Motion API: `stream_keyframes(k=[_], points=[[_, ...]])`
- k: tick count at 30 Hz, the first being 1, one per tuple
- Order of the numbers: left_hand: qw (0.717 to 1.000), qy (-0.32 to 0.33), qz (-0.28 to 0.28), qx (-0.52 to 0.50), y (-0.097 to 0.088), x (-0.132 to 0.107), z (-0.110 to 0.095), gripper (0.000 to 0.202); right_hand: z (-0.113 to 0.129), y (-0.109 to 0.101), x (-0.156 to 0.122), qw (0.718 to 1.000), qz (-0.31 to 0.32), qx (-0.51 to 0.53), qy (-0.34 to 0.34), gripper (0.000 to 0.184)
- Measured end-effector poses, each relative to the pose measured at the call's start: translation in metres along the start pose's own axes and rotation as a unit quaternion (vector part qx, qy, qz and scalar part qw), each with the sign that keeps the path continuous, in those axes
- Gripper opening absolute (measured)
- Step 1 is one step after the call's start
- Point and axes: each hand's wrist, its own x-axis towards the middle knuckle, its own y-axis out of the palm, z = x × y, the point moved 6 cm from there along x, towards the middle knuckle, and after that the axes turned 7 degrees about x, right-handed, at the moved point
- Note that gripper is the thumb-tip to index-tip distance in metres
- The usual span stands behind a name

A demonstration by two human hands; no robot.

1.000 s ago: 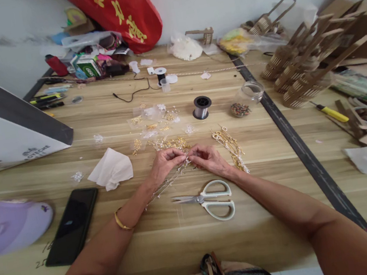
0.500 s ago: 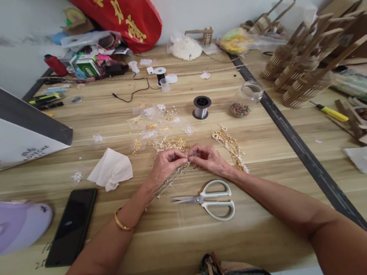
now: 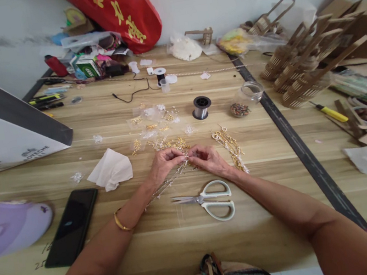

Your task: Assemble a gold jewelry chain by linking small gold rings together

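Note:
My left hand (image 3: 165, 164) pinches one end of a thin beaded chain (image 3: 169, 182) between thumb and forefinger. The chain trails down to the left beneath my wrist. Fingertip to fingertip with it, my right hand (image 3: 207, 158) is closed in a pinch at the same spot, where a tiny pale piece shows; its exact kind is too small to make out. Just beyond my fingers lies a pile of small gold and silver findings (image 3: 179, 143). Gold and white beaded chains (image 3: 231, 148) rest beside my right hand. White-handled scissors (image 3: 209, 198) lie below both hands.
A spool of fine wire (image 3: 201, 108) stands behind the hands, with a tipped jar (image 3: 251, 93) of beads to its right. Left are a white tissue (image 3: 112, 169), a black phone (image 3: 72, 228) and a large box (image 3: 3, 124). Small woven baskets (image 3: 301, 70) crowd the right.
My left fingers have shifted slightly, and a bit more of the pale piece shows between the fingertips. Everything else stays in place.

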Motion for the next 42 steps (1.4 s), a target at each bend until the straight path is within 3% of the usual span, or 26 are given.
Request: stream_keyframes(k=[15,34,42], points=[[1.000,0.000,-0.005,0.006,0.0010,-0.0007,-0.0013,0.020,0.0013,-0.0003,-0.0004,1.000,0.007,-0.025,-0.006,0.026],[0.997,0.054,-0.019,0.056,0.0033,-0.0032,-0.0072,0.014,0.0049,0.0019,-0.0003,1.000,0.017,-0.017,-0.002,0.027],[0.998,0.033,-0.022,0.050,0.0037,-0.0033,-0.0051,0.016,0.0012,-0.0019,-0.0004,1.000,-0.009,0.006,0.010,0.029]])
